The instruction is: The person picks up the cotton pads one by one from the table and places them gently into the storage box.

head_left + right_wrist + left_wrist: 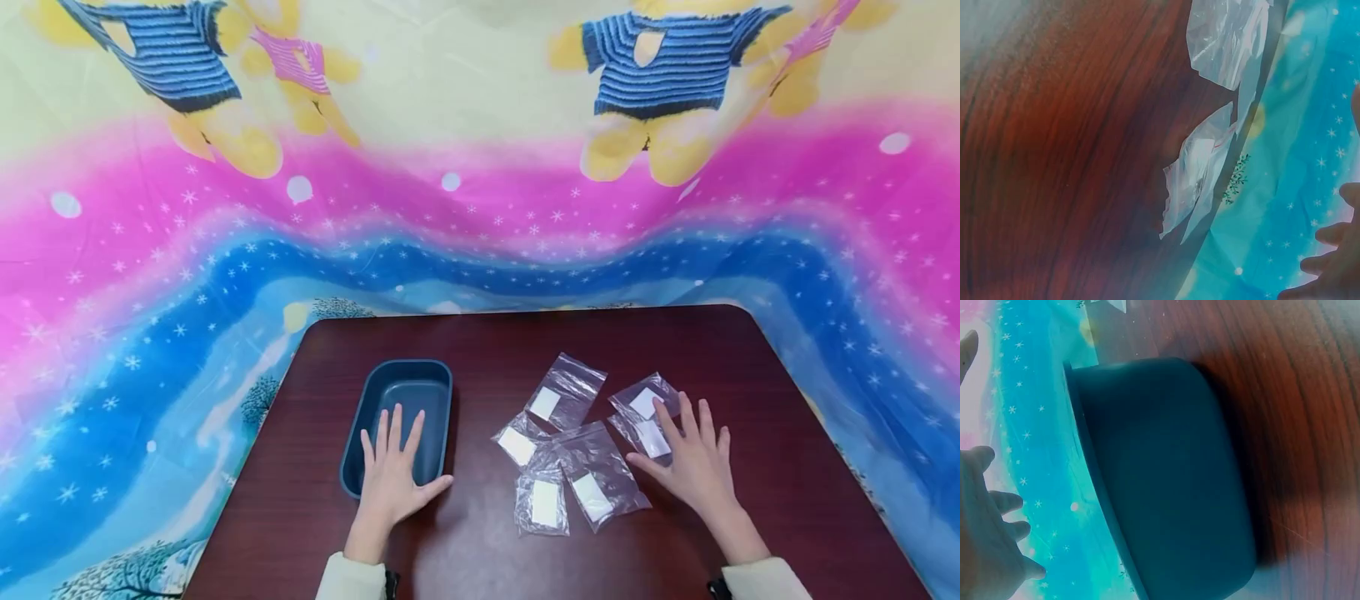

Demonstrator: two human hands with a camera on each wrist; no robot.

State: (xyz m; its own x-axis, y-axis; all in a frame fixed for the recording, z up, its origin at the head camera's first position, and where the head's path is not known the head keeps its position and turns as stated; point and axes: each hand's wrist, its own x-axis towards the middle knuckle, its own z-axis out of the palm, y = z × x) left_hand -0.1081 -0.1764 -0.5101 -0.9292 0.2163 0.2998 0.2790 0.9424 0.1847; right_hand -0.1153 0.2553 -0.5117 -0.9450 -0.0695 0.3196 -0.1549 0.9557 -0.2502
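Head view: one blue tray (372,392), five clear bags (592,475), left hand (393,482) and right hand (693,460) flat, fingers spread.

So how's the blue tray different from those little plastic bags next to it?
The blue tray is opaque, rigid and deep-walled; the plastic bags are clear, thin and crinkled, lying flat. There is one tray but several bags, each showing a white patch. The left hand lies flat over the tray; the right hand touches the bags. Both sit on the dark wooden table.

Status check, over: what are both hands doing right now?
Left hand flat, open, over tray near end. Right hand open, fingertips on bags. Bags loose on table, nothing in the way.
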